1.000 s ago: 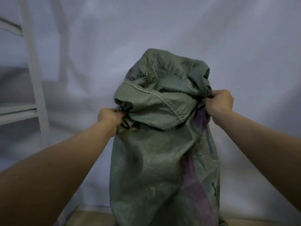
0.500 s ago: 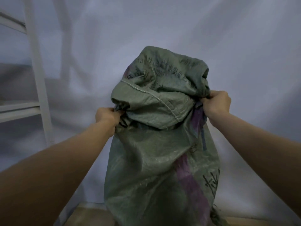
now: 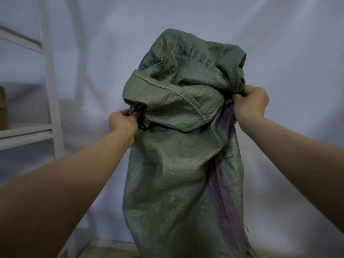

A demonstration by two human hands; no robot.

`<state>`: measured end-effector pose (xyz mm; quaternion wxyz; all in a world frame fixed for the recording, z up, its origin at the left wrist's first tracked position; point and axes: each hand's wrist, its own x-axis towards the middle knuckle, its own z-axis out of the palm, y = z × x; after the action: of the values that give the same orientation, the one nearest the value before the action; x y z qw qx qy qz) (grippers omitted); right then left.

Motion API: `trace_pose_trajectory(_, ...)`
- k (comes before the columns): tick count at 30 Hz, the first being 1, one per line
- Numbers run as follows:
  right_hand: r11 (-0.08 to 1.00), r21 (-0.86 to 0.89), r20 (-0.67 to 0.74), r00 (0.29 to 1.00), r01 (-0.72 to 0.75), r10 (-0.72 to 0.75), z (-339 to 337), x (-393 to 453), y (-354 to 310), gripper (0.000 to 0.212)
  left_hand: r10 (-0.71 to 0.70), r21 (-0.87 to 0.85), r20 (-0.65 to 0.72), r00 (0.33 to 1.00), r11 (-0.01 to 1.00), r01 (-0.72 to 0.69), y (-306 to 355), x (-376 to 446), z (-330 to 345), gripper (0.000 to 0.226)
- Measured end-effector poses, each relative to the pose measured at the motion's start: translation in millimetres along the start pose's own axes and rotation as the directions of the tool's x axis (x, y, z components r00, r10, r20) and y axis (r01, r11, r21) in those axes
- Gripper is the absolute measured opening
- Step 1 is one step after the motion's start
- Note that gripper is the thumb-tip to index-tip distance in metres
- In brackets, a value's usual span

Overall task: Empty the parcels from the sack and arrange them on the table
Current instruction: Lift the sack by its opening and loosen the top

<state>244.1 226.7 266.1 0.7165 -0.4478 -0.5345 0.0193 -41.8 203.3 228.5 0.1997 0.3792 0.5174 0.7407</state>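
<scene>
A tall grey-green woven sack (image 3: pixel 175 175) with black printed characters and a purple stripe down its right side hangs upright in front of me. Its upper part is folded over, showing a stitched hem. My left hand (image 3: pixel 122 122) is closed on bunched fabric at the sack's left side. My right hand (image 3: pixel 250 104) grips the fabric at the right side, slightly higher. No parcels are visible; whatever the sack holds is hidden. A sliver of the wooden table (image 3: pixel 111 251) shows at the bottom, below the sack.
A white cloth backdrop (image 3: pixel 279 53) fills the background. A white shelf frame (image 3: pixel 50 86) stands at the left, with a brown cardboard box (image 3: pixel 2 108) on its shelf at the frame's edge.
The sack has been raised a little and its lower part has swung slightly. Both hands keep the same grip; the view has shifted slightly left, revealing the box.
</scene>
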Motion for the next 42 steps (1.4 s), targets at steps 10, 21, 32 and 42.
trace_pose_trajectory(10,0.999,-0.008,0.020,0.999,-0.051,0.051,-12.2,-10.7,3.5,0.037,0.026,0.124,0.022,0.999,0.992,-0.029,-1.1,-12.9,-8.2,0.031)
trace_pose_trajectory(21,0.948,-0.298,0.247,0.950,-0.112,0.189,-27.5,-93.3,94.6,0.020,-0.194,0.418,0.107,0.975,0.899,0.132,-91.8,-56.9,-35.0,0.037)
trace_pose_trajectory(32,0.821,-0.239,0.309,0.761,-0.519,0.571,-34.7,-124.0,129.4,0.013,-0.476,0.428,0.128,0.870,0.818,0.384,-123.1,-73.7,-45.7,0.050)
trace_pose_trajectory(42,0.606,-0.366,0.312,0.520,-0.707,0.795,-39.5,-139.2,135.1,0.048,-0.658,0.665,0.135,0.740,0.614,0.425,-142.6,-63.7,-51.1,0.106)
